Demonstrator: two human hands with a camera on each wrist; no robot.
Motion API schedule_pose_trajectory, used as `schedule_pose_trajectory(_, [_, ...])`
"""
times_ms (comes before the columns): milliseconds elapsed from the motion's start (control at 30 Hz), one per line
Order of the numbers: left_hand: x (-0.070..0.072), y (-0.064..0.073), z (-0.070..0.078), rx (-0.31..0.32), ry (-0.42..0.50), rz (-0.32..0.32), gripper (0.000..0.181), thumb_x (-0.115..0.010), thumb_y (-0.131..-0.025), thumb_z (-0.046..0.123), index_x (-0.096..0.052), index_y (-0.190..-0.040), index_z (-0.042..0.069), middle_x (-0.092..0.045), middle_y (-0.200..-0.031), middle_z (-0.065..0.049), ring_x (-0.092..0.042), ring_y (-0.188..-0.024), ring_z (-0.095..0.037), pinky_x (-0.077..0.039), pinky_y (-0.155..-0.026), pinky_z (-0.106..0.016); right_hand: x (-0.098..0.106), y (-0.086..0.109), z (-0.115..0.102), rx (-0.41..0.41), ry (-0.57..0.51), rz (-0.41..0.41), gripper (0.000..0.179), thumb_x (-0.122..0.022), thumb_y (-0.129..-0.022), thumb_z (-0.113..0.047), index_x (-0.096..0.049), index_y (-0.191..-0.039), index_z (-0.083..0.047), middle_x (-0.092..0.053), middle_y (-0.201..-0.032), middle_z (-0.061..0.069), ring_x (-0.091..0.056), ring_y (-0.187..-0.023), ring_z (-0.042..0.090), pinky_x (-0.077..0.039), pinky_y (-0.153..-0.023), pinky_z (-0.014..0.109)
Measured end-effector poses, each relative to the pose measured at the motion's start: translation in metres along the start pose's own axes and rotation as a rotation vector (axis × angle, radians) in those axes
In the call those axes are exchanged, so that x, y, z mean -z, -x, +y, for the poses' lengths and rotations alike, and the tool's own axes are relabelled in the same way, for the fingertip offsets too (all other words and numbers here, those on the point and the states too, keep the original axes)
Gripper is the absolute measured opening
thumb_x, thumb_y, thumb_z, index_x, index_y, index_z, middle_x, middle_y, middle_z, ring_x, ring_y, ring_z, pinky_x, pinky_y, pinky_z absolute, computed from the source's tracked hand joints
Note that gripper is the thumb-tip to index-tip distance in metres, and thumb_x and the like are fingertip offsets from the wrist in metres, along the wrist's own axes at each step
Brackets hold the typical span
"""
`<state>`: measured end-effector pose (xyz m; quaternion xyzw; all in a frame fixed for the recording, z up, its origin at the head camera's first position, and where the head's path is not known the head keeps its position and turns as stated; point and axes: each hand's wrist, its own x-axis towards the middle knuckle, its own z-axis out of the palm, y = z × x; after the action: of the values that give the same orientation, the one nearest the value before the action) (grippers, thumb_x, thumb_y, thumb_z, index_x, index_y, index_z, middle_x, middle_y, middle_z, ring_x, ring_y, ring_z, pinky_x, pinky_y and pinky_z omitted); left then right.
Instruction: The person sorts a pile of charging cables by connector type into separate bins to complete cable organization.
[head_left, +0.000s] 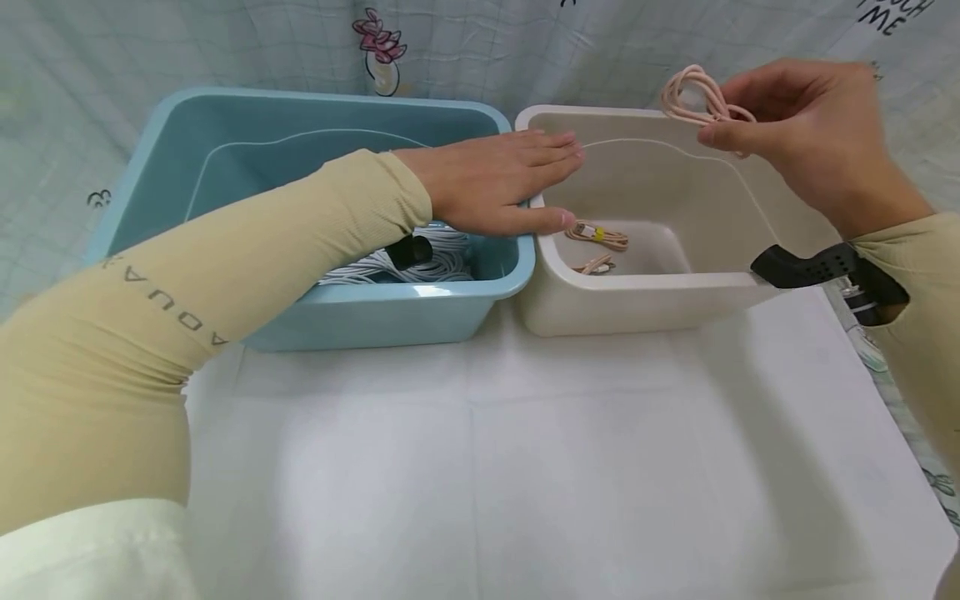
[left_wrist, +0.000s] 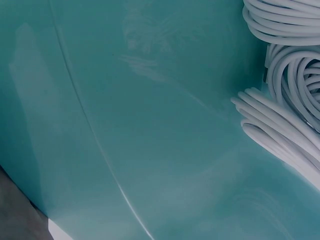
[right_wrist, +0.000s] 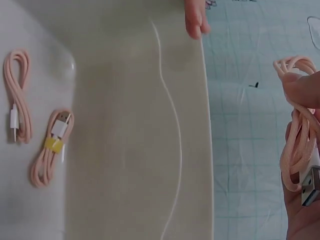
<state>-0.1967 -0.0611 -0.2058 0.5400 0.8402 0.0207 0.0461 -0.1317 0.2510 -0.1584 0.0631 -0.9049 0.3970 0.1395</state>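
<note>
My right hand [head_left: 825, 137] pinches a coiled pink USB cable [head_left: 688, 93] between thumb and fingers, above the back right of the beige bin [head_left: 637, 307]. The right wrist view shows the cable's metal USB plug [right_wrist: 311, 186] beside the palm. My left hand [head_left: 498, 183] lies palm down with straight fingers across the touching rims of the beige bin and the blue bin [head_left: 375, 321]. On the beige bin's floor are a pink cable with a yellow tie [right_wrist: 53, 145] and another pink cable [right_wrist: 18, 95]. White coiled cables [left_wrist: 295, 125] lie in the blue bin, partly hidden by my left arm.
Both bins stand side by side at the back of a table with a white cloth [head_left: 480, 458]. Behind them hangs a pale checked cloth [head_left: 465, 50] with drawings. A black wrist strap [head_left: 798, 267] sticks out from my right sleeve over the beige bin's front right corner.
</note>
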Motion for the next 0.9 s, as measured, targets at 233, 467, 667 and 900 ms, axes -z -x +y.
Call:
schedule_pose_trajectory(233, [0.001, -0.002, 0.004, -0.001, -0.002, -0.006, 0.082, -0.025, -0.096, 0.067, -0.001, -0.158, 0.019, 0.003, -0.166, 0.0, 0.004, -0.156, -0.016, -0.002, -0.13, -0.038, -0.001, -0.008, 0.01, -0.073, -0.041, -0.029, 0.039, -0.079, -0.08, -0.016, -0.07, -0.117, -0.008, -0.07, -0.098, -0.01, -0.061, -0.089, 0.009, -0.05, -0.075, 0.003])
schedule_pose_trajectory(467, [0.001, -0.003, 0.004, -0.003, 0.002, -0.001, 0.082, -0.026, -0.096, 0.068, -0.001, -0.158, 0.02, 0.002, -0.166, 0.0, 0.004, -0.156, -0.016, -0.002, -0.13, -0.038, -0.005, -0.018, 0.02, -0.121, -0.055, -0.037, 0.041, -0.08, -0.079, -0.019, -0.07, -0.117, -0.01, -0.07, -0.099, -0.01, -0.061, -0.09, 0.009, -0.05, -0.075, 0.004])
schedule_pose_trajectory(667, [0.0, -0.002, 0.003, -0.001, 0.005, -0.002, 0.082, -0.027, -0.095, 0.068, -0.001, -0.158, 0.021, 0.003, -0.166, 0.001, 0.004, -0.156, -0.016, -0.002, -0.13, -0.039, -0.006, -0.024, 0.027, -0.133, -0.037, -0.049, 0.04, -0.08, -0.079, -0.02, -0.07, -0.117, -0.011, -0.068, -0.099, -0.012, -0.058, -0.09, 0.009, -0.048, -0.075, 0.005])
schedule_pose_trajectory(900, [0.0, -0.002, 0.003, 0.002, 0.002, -0.005, 0.082, -0.026, -0.095, 0.068, -0.001, -0.158, 0.021, 0.003, -0.166, 0.001, 0.004, -0.156, -0.017, -0.002, -0.13, -0.039, -0.007, -0.024, 0.029, -0.147, -0.036, -0.057, 0.04, -0.081, -0.079, -0.019, -0.07, -0.117, -0.01, -0.068, -0.097, -0.011, -0.058, -0.088, 0.008, -0.047, -0.073, 0.009])
